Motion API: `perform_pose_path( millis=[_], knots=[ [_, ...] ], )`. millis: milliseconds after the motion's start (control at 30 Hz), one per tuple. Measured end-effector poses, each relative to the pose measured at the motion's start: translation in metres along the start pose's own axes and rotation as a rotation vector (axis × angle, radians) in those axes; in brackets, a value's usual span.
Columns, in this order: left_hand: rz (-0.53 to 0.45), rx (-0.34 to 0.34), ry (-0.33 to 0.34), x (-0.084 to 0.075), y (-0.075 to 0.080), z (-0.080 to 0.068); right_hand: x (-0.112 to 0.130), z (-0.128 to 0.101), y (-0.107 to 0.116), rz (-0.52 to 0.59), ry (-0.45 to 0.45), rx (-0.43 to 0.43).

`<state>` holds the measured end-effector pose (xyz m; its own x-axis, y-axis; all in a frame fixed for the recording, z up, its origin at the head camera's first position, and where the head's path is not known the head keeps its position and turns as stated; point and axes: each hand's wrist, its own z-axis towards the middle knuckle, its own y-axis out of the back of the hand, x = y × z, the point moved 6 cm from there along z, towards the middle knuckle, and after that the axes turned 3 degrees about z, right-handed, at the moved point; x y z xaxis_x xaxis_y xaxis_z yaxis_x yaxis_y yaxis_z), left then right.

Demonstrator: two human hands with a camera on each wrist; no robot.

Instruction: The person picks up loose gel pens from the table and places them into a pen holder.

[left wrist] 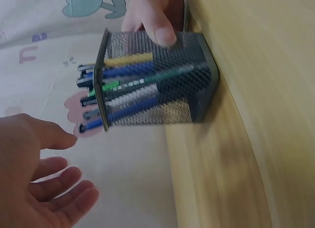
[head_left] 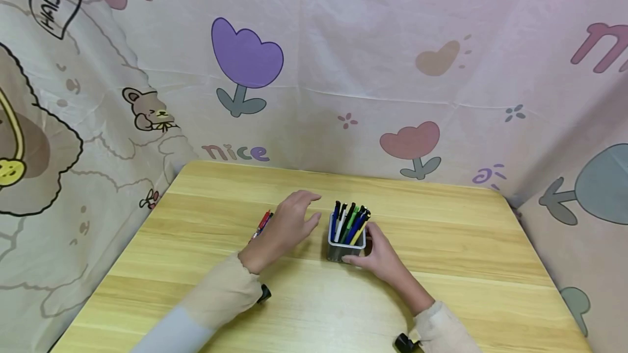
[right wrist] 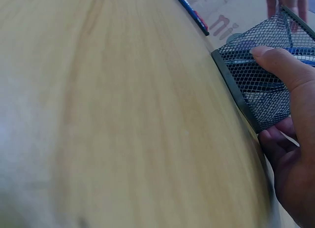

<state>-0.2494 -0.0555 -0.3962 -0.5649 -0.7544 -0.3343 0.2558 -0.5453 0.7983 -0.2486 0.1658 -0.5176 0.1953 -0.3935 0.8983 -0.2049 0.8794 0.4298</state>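
Pens [head_left: 349, 221] mostly fill the mesh holder [head_left: 345, 249], which your right hand [head_left: 380, 257] grips; your left hand [head_left: 289, 227] hovers open, and one red pen [head_left: 261, 225] remains on the table [head_left: 441, 266].

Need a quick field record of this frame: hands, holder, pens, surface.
left hand: open, fingers relaxed, hovering beside the holder, holding nothing
right hand: grip on the mesh pen holder, thumb pressed on its side wall
holder: upright on the wooden table, metal mesh
holder contents: several pens, blue, green, yellow, white
loose items: red pen lying on the table left of the left hand
backdrop: printed cloth
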Motion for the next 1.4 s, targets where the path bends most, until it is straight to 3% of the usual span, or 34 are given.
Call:
perform_pose_path(
  millis=[333,767,1133,1400],
  knots=[
    [0.057,0.099,0.170,0.035,-0.001,-0.011,-0.002,0.000,0.000,-0.005,-0.006,-0.012],
    [0.060,0.195,0.335,0.081,0.002,-0.032,-0.003,0.001,-0.002,0.023,-0.009,0.010],
    [0.096,0.261,0.445,0.116,0.002,-0.046,-0.004,0.000,-0.001,0.027,-0.001,0.011],
    [0.142,0.332,0.470,0.126,-0.005,-0.052,-0.002,0.000,-0.001,0.018,0.002,0.015]
  ],
)
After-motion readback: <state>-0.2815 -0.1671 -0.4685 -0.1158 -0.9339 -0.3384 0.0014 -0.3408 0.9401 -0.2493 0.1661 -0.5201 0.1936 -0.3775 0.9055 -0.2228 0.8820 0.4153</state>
